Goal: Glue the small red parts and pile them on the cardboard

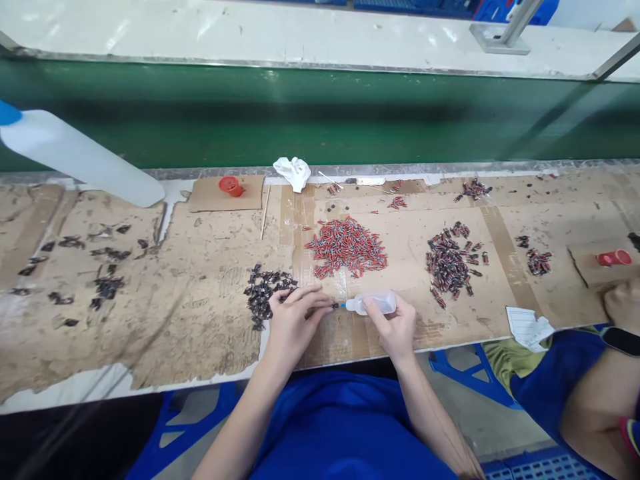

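Observation:
My right hand (399, 329) is wrapped round a small translucent squeeze bottle (381, 302), which lies nearly level with its thin blue nozzle pointing left. The nozzle tip meets a tiny black piece (335, 305) pinched in the fingertips of my left hand (296, 320). Just left of that hand lies a heap of small black parts (261, 293), partly covered by the fingers. Beyond both hands is a big pile of small red-and-silver parts (347, 247). Right of the bottle, a pile of dark parts with red ends (449, 261) rests on the cardboard.
A red cup (231, 186) stands on a cardboard piece near a wooden stick (265, 212). Behind are a crumpled white tissue (293, 173) and a cotton swab (331, 180). A large white bottle (83, 157) leans in at left. A co-worker's hand (623, 303) is at right.

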The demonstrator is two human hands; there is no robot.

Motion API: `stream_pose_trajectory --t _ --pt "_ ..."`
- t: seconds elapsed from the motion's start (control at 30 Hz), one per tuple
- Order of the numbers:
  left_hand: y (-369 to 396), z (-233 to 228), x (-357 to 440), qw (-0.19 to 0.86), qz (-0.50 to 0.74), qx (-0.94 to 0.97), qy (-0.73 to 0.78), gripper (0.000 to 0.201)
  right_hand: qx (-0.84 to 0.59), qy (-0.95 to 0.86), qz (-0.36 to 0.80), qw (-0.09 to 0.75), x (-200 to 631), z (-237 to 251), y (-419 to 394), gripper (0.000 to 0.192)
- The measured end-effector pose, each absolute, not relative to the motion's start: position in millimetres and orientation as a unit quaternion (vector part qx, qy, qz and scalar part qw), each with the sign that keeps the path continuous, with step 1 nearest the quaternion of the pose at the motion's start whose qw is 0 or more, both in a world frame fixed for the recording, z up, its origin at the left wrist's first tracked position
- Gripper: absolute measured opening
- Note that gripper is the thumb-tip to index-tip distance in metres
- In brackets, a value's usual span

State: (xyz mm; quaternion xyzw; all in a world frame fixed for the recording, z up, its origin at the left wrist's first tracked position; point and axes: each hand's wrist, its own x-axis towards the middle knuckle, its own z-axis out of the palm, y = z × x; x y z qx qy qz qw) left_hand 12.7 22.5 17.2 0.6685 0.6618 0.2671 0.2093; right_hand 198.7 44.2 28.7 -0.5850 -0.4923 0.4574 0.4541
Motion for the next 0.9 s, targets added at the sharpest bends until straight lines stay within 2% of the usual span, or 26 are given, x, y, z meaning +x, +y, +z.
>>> stream_pose_trajectory --t 0.5,0.9 --pt "23 22 14 0.233 0.257 0.65 0.676 0.006 -0.597 -0.457 0.463 0.47 199 28 43 0.019" --pt "22 21 17 0.216 0.262 0.649 0.681 0.012 -0.594 -0.49 0.478 0.423 201 32 46 0.018"
